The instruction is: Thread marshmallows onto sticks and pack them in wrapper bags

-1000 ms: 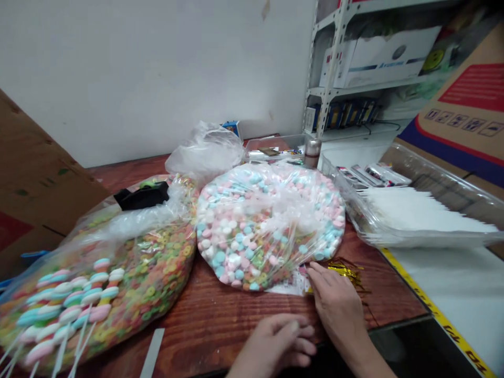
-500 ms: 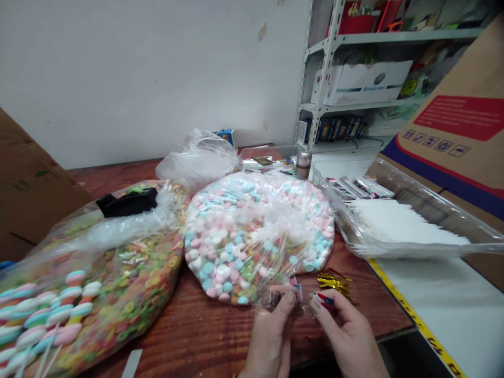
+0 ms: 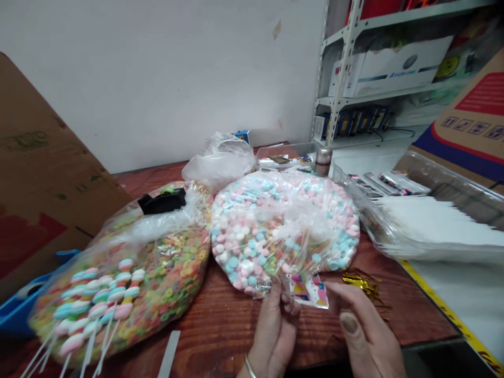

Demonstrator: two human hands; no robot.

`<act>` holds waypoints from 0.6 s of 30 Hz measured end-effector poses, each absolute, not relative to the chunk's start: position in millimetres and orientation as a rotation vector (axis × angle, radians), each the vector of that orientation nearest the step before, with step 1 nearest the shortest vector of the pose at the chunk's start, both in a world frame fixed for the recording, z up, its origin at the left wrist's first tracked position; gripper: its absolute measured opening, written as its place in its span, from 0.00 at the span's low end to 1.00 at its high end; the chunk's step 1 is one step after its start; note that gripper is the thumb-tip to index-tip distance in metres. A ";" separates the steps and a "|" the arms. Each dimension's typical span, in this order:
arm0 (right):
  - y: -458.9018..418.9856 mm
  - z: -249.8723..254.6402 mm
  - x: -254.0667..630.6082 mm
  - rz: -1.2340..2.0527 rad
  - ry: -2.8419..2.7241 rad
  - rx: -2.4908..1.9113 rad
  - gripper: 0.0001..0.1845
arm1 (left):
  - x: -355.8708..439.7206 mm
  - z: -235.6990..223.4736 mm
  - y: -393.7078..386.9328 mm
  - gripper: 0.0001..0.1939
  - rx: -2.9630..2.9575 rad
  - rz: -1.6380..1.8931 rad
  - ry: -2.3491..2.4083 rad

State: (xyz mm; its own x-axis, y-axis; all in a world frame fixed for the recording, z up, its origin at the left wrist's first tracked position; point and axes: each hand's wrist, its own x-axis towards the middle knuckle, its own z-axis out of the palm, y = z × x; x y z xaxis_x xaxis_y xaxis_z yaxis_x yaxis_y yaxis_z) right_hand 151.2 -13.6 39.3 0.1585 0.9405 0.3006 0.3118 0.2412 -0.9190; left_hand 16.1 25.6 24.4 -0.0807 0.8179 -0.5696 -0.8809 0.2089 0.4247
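Observation:
Between thumb and fingers, my left hand (image 3: 275,328) pinches a small clear plastic packet (image 3: 309,290) with a colourful printed pattern and dark lettering at its left end. My right hand (image 3: 366,328) is open just right of the packet, thumb and fingers apart. Behind them lies a big clear bag of pink, white and blue marshmallows (image 3: 252,247). Gold twist ties (image 3: 361,282) lie beyond my right hand. At left, skewers of stacked marshmallows (image 3: 98,299) rest on a bag of ring-shaped candies (image 3: 165,283).
A black tape dispenser (image 3: 163,201) sits on the candy bag. To the right, a clear plastic tray (image 3: 378,239) holds white sheets and small packets. Cardboard boxes (image 3: 43,168) flank the table, with a metal shelf (image 3: 342,79) behind. A blue container (image 3: 19,315) stands at the left edge.
My right hand has opened and moved off to the right. The packet now lies spread flat in my left hand, its pattern showing. The view has turned left.

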 end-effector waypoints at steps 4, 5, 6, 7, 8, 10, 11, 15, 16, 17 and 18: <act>-12.6 36.2 140.3 0.604 -1.506 -1.193 0.22 | 10.4 23.1 25.5 0.20 -0.128 1.414 0.842; -11.4 34.9 137.6 0.600 -1.535 -1.181 0.22 | 10.0 22.9 24.6 0.19 -0.121 1.413 0.838; -9.9 33.6 135.4 0.594 -1.559 -1.176 0.22 | 9.7 22.6 23.5 0.19 -0.108 1.415 0.835; -8.2 32.6 133.8 0.583 -1.580 -1.180 0.21 | 9.6 22.1 22.4 0.19 -0.090 1.419 0.834; -6.2 31.8 132.8 0.567 -1.600 -1.192 0.21 | 9.4 21.5 21.5 0.18 -0.064 1.426 0.836; -1.7 30.6 132.2 0.542 -1.668 -1.212 0.18 | 8.9 20.8 20.5 0.17 0.021 1.440 0.852; 0.5 29.9 132.3 0.544 -1.711 -1.214 0.16 | 8.4 20.9 20.5 0.16 0.080 1.447 0.863; 3.8 21.4 132.9 0.574 -1.788 -1.224 0.13 | 5.7 25.0 18.8 0.16 0.274 1.430 0.896; 2.5 17.0 133.1 0.554 -1.772 -1.244 0.14 | 4.9 26.0 17.2 0.17 0.286 1.400 0.907; 0.6 11.4 133.1 0.519 -1.751 -1.267 0.14 | 3.9 26.4 15.1 0.17 0.290 1.367 0.921; -1.3 4.8 132.8 0.476 -1.724 -1.289 0.15 | 2.5 26.0 12.9 0.17 0.294 1.344 0.938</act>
